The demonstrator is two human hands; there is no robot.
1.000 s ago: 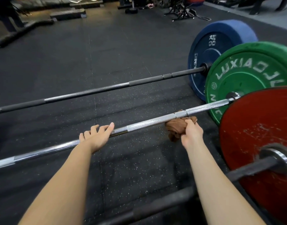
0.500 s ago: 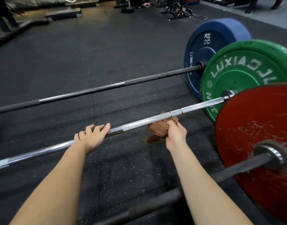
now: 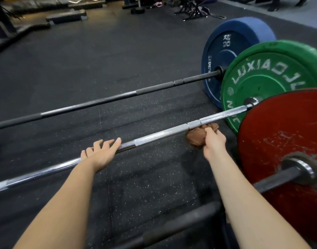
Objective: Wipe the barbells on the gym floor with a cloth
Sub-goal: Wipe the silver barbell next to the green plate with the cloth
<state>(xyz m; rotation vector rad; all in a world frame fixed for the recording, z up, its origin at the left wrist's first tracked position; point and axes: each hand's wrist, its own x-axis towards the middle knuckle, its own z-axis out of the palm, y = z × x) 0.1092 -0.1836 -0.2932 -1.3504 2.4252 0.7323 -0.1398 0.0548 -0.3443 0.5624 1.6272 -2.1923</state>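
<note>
Head | your right hand (image 3: 214, 142) grips cloth (image 3: 195, 138) on middle barbell (image 3: 159, 134), 2 o'clock | left hand (image 3: 102, 153) flat | far barbell (image 3: 100, 105) likely pending

Gym: barbells (image 3: 163, 134), bumper plates (image 3: 272, 83), rubber floor (image 3: 100, 60)

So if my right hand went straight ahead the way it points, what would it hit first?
Probably the silver bar: the right hand grips the cloth right against its near side.

At the far edge of the room sit a low black step platform (image 3: 66, 17), a small round weight (image 3: 137, 10) and a black metal stand (image 3: 195, 9).
</note>
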